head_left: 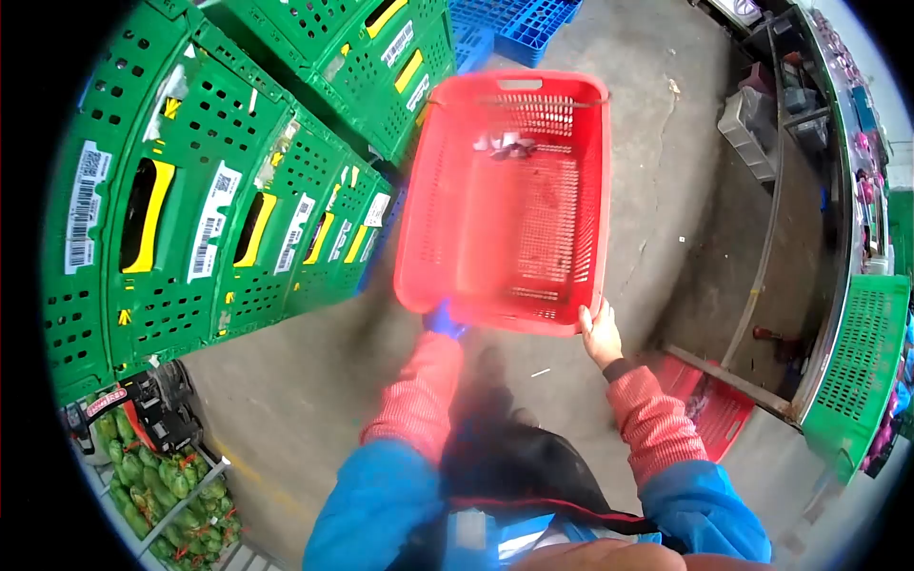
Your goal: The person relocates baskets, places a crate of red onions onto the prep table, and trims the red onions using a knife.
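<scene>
A red perforated basket (pixel 457 238) is held out in front of my body, tilted so that its inside shows. My left hand (pixel 444 321), in a blue glove, grips its near left corner. Bare, my right hand (pixel 601 333) is closed on the near right corner, with the thumb on the rim. Inside, towards the far end, lies a small whitish and dark bit of debris (pixel 509 146). A thin metal handle crosses the far end of the basket.
Stacked green crates (pixel 190 238) stand on the left, with blue pallets (pixel 533 29) beyond. Green vegetables (pixel 162 485) lie at the lower left. On the right are a workbench (pixel 762 285), a green basket (pixel 857 352) and another red basket (pixel 719 419) on the floor.
</scene>
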Tool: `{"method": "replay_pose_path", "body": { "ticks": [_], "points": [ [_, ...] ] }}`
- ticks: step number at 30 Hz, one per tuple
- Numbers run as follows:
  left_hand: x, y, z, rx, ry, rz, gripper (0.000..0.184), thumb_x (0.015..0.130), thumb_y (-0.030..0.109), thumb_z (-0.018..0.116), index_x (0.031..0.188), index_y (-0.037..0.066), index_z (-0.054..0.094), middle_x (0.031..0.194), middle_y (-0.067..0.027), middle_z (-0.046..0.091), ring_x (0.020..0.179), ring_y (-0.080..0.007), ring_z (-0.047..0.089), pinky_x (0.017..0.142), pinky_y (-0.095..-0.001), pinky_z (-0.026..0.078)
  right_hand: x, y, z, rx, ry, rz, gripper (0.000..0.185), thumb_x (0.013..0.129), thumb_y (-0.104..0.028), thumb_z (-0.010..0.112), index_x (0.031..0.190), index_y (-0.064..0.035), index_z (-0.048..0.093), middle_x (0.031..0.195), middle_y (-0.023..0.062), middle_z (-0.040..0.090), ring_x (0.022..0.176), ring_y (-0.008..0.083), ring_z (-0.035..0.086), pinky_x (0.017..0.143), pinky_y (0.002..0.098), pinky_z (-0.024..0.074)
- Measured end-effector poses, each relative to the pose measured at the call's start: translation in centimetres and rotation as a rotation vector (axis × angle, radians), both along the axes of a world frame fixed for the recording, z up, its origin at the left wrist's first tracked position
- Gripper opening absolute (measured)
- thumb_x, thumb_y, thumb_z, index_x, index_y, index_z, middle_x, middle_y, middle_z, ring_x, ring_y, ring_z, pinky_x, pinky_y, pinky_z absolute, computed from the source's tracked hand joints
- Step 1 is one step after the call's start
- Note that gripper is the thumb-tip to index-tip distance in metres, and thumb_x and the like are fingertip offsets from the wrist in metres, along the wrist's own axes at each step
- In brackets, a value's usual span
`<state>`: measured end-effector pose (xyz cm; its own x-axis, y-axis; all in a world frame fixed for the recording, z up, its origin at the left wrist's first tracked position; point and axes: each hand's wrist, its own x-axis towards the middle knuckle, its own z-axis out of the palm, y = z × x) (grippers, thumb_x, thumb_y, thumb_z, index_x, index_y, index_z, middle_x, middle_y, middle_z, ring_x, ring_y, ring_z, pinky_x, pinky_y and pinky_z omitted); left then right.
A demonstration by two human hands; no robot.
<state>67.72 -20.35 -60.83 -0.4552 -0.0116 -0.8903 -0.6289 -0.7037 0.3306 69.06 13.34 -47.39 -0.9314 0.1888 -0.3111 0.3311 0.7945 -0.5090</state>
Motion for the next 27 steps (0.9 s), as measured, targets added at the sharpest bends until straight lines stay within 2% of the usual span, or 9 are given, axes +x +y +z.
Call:
{"method": "replay_pose_path", "body": {
  "ticks": [6,10,11,13,18,21,22,25,27],
  "points": [
    [3.8,0.5,6.5,-0.497,-0.475,-0.264,0.033,0.090,0.039,0.059,0.115,0.017,0.055,0.092,-0.0112,0.066,0.080,-0.0285,0.066,0.066,-0.0410,0.054,5.4,-0.3,3.4,0.113,-0.384,0.121,0.059,0.089,-0.049,0.053,0.126,-0.0038,0.047,0.120,0.0249,0.051,0.099,0.0410,0.059,0.082,0.0471,0.0496],
    [5.0,-1.7,-1.1,-0.357,0.155,-0.395,0.031,0.090,0.039,0.059,0.110,0.016,0.058,0.091,-0.0096,0.066,0.084,-0.0275,0.065,0.069,-0.0412,0.053,10.4,2.5,5.1,0.047,-0.348,0.143,0.043,0.087,-0.038,0.058,0.114,-0.0041,0.056,0.108,0.0229,0.059,0.097,0.0401,0.059,0.085,0.0465,0.0481],
    [3.5,-1.8,-3.6,-0.342,0.355,-0.419,0.030,0.090,0.039,0.059,0.109,0.015,0.059,0.091,-0.0092,0.066,0.085,-0.0272,0.064,0.069,-0.0412,0.053,12.5,5.3,3.0,0.166,-0.179,0.538,0.041,0.086,-0.036,0.060,0.110,-0.0029,0.058,0.104,0.0225,0.061,0.097,0.0398,0.059,0.085,0.0457,0.0481],
    [-1.1,-0.6,-7.3,-0.286,0.663,-0.445,0.029,0.090,0.039,0.059,0.106,0.014,0.060,0.091,-0.0084,0.065,0.088,-0.0267,0.064,0.071,-0.0413,0.052,14.2,7.2,3.0,0.092,-0.329,0.006,0.033,0.086,-0.031,0.058,0.101,-0.0007,0.060,0.098,0.0245,0.063,0.094,0.0392,0.060,0.082,0.0459,0.0480],
    [-17.2,8.0,-0.1,0.268,0.454,-0.284,0.033,0.090,0.050,0.057,0.091,0.017,0.059,0.094,-0.0057,0.064,0.090,-0.0251,0.060,0.071,-0.0403,0.049,18.0,14.7,1.5,0.058,-0.444,-0.159,0.036,0.086,-0.033,0.054,0.093,0.0017,0.057,0.088,0.0276,0.063,0.087,0.0427,0.062,0.075,0.0488,0.0496],
    [-24.8,11.2,-6.8,0.828,0.421,-0.193,0.040,0.089,0.059,0.051,0.076,0.021,0.055,0.079,-0.0020,0.060,0.073,-0.0204,0.057,0.059,-0.0369,0.044,19.4,19.8,-3.6,0.237,-0.563,0.559,0.026,0.088,-0.028,0.056,0.092,-0.0021,0.059,0.087,0.0234,0.065,0.081,0.0380,0.063,0.072,0.0465,0.0501],
    [-27.3,12.1,-9.6,1.000,0.461,-0.188,0.043,0.089,0.062,0.049,0.071,0.022,0.054,0.074,-0.0007,0.058,0.067,-0.0188,0.055,0.055,-0.0358,0.042,18.4,20.4,-4.7,0.177,-0.617,0.413,0.023,0.089,-0.026,0.055,0.088,-0.0031,0.060,0.086,0.0219,0.064,0.080,0.0379,0.063,0.072,0.0452,0.0494],
    [-32.4,16.5,-6.5,0.477,0.256,-0.052,0.050,0.085,0.069,0.046,0.066,0.023,0.052,0.062,0.0016,0.052,0.058,-0.0157,0.051,0.049,-0.0347,0.036,17.5,23.5,-12.8,0.028,-0.701,0.147,0.021,0.085,-0.023,0.054,0.094,-0.0067,0.065,0.092,0.0221,0.065,0.086,0.0401,0.064,0.075,0.0486,0.0516],
    [-35.0,17.7,-8.8,0.574,0.291,-0.102,0.051,0.083,0.071,0.047,0.068,0.023,0.054,0.060,0.0015,0.052,0.058,-0.0168,0.051,0.049,-0.0356,0.037,8.2,22.5,-6.8,-0.005,-0.700,0.019,0.025,0.087,-0.024,0.052,0.091,-0.0016,0.063,0.086,0.0237,0.064,0.083,0.0394,0.063,0.072,0.0472,0.0489]
  ]
}}
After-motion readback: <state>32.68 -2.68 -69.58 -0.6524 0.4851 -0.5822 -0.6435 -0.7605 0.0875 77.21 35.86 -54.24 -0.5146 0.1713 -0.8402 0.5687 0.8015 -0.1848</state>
